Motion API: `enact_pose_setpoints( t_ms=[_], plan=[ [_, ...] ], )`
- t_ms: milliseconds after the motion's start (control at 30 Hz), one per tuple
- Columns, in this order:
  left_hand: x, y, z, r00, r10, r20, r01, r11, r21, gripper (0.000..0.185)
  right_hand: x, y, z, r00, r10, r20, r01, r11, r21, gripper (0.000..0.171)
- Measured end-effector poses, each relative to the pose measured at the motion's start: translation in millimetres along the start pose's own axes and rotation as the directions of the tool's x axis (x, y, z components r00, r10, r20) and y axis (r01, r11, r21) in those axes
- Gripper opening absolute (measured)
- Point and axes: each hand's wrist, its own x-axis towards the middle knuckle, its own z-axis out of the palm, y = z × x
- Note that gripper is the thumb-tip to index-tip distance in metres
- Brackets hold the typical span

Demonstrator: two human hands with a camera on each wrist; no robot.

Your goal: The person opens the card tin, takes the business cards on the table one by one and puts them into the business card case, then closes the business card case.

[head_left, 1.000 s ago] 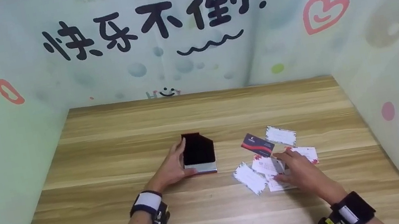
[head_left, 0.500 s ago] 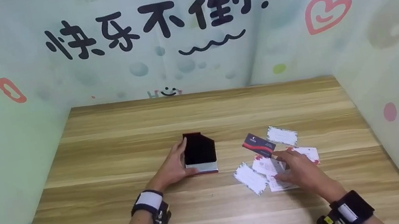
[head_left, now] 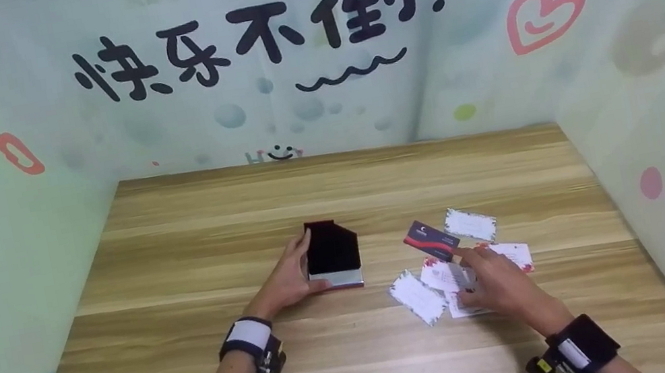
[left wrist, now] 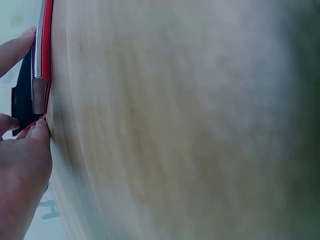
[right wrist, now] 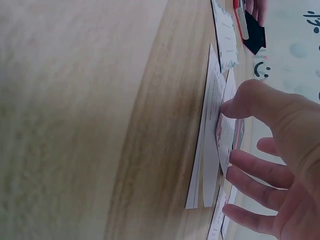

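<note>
Left hand (head_left: 286,281) steadies black card case (head_left: 332,256) mid-surface, fingers curled on its side. Right hand (head_left: 499,285) pinching white card (right wrist: 225,137) off loose pile (head_left: 451,278). Risk: thin stacked cards, two may lift together, or slip and scatter.

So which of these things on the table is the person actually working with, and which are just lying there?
In hand:
- black card holder, gripped by the left hand
- white card, bowed up between thumb and fingers of the right hand

Lying about:
- dark blue card
- far white card
- near white card
- wooden table
</note>
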Motion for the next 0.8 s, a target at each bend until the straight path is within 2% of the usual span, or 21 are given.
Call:
enact_pose_setpoints(
  t_ms=[200,500,800],
  plan=[
    [0.5,-1.1,-1.5,1.0,0.005,0.014,-0.006,1.0,0.015,0.114,2,3,2,0.997,-0.063,-0.053,0.062,0.998,-0.03,0.072],
    [-0.7,-3.0,-0.2,1.0,0.014,0.006,-0.013,1.0,-0.019,0.115,6,3,4,0.991,-0.111,-0.081,0.104,0.991,-0.085,0.069],
    [-0.8,-0.5,-1.2,1.0,0.03,-0.006,-0.03,0.999,-0.014,0.113,12,9,3,0.979,-0.156,-0.128,0.142,0.984,-0.108,0.067]
  ],
)
